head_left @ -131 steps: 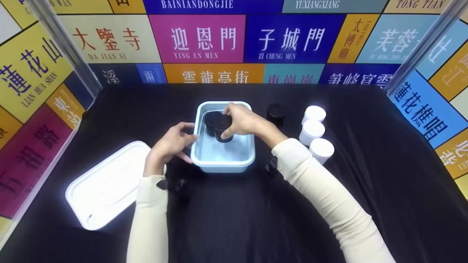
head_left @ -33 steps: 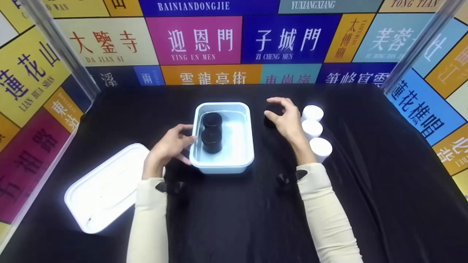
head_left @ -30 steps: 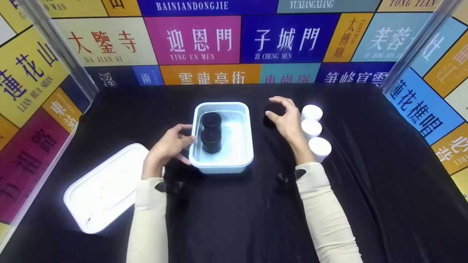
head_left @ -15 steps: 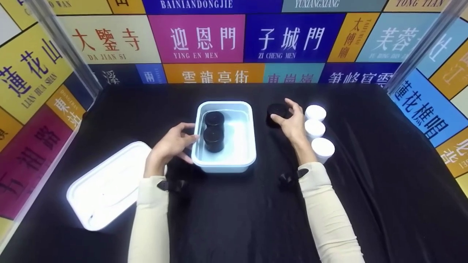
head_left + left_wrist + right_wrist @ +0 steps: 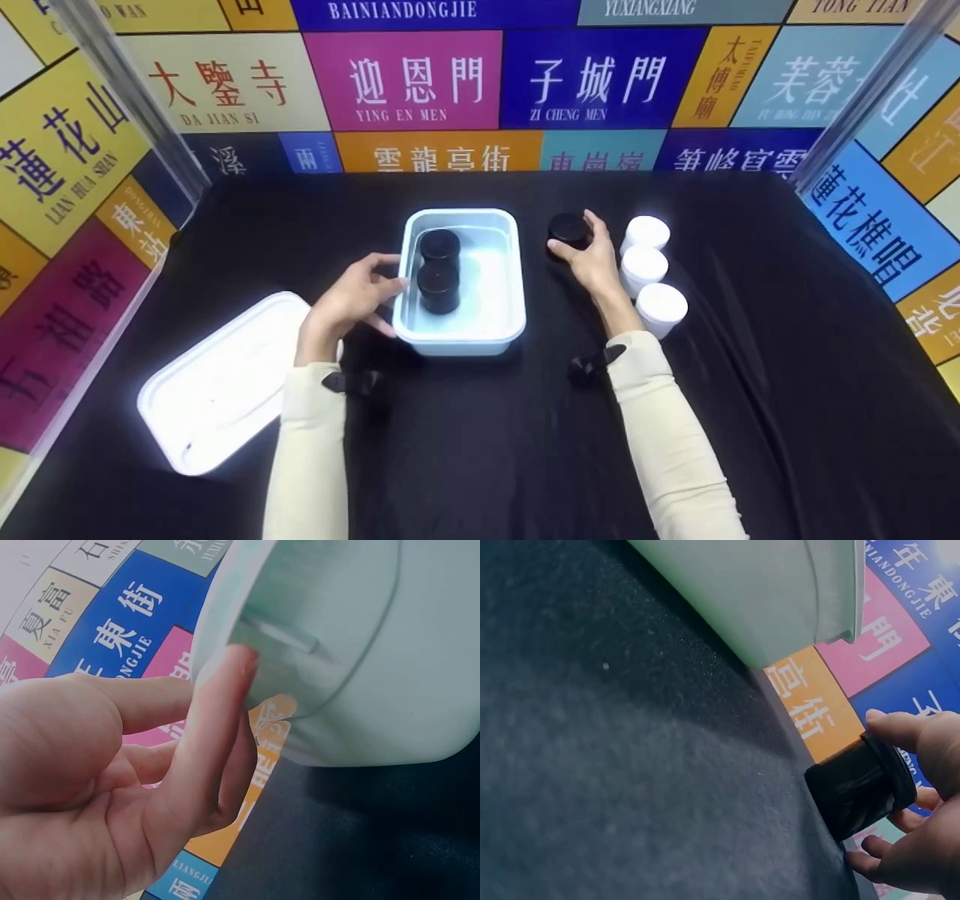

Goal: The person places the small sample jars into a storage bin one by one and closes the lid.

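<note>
Two black jars (image 5: 439, 288) in blue tub (image 5: 487, 289), left grip (image 5: 352, 296) spread against its side, right grip (image 5: 595, 262) pinching third jar (image 5: 568, 227)

Through the head view I am looking forward and down on the blue tub (image 5: 487, 300) from above its near side. In the wrist views I am facing the printed wall (image 5: 416, 82) behind it, the left closely from the tub's left, the right from its right, all sharing tub and wall.
</note>
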A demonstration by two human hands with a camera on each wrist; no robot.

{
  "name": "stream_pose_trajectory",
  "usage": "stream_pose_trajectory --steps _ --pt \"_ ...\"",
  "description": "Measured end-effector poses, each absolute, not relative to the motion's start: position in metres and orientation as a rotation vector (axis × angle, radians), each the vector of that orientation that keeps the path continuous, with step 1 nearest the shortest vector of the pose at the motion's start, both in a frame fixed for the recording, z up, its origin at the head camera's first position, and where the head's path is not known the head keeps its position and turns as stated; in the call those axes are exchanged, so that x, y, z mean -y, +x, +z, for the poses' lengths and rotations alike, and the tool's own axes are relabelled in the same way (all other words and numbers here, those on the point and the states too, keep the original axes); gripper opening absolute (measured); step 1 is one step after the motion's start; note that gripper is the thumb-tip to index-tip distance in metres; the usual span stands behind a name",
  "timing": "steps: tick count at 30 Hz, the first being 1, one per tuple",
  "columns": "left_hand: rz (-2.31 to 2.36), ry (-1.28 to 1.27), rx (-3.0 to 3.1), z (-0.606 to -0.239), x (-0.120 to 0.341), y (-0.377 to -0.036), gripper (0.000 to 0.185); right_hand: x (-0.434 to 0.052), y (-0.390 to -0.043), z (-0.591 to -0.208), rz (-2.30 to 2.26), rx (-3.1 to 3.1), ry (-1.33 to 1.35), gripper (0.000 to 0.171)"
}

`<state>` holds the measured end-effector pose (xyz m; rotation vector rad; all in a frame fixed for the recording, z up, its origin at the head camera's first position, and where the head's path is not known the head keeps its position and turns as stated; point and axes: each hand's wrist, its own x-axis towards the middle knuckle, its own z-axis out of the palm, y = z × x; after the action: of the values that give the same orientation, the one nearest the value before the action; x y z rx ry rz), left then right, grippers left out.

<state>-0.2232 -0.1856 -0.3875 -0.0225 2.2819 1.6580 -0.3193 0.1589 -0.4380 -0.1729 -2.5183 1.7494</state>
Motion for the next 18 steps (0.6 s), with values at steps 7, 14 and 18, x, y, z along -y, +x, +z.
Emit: stream_pose_trajectory --steps 7,14,18 --pt "1.661 -0.022 -2.278 -0.387 0.186 -0.222 0.054 -0.156 -0.321 -0.441 1.737 2.461 -0.226 0.074" --pt "1.673 -0.014 -2.274 -0.385 0.186 -0.222 0.053 -0.152 -0.318 -0.430 1.740 2.440 -0.227 0.073" --pt "1.673 -0.016 -2.273 -0.385 0.185 -0.222 0.053 -0.148 -0.313 -0.420 1.745 2.448 -0.168 0.073"
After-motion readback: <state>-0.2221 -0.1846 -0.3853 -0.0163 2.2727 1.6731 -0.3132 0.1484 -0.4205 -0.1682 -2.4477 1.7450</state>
